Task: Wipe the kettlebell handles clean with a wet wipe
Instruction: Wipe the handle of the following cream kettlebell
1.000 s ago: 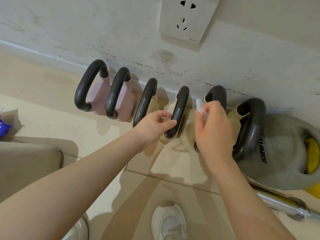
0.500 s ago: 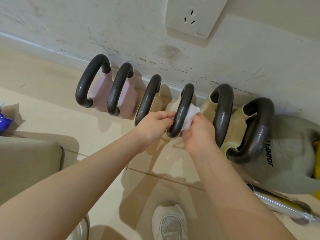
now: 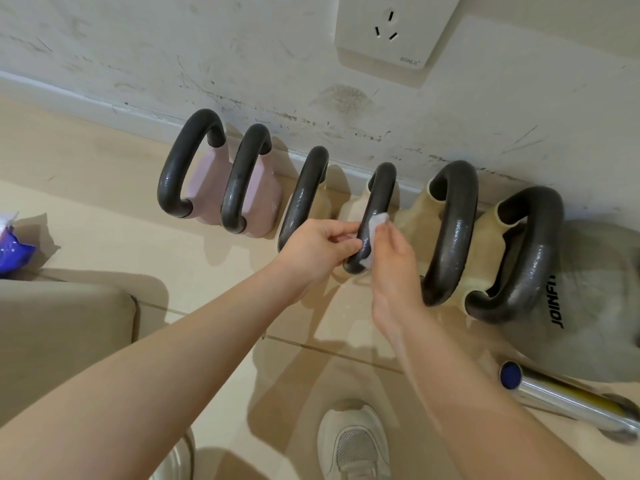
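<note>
The left hand (image 3: 320,245) grips the lower part of the fourth handle (image 3: 375,209) in the row along the wall, likely to steady it. The right hand (image 3: 394,261) pinches the wet wipe (image 3: 372,233) and presses it against that handle's right side, mid-wipe.

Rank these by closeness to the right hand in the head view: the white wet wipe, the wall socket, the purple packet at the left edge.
1. White wet wipe: pinched in the right hand.
2. White wall socket: above, on the wall.
3. Purple packet: far left on the floor.
</note>
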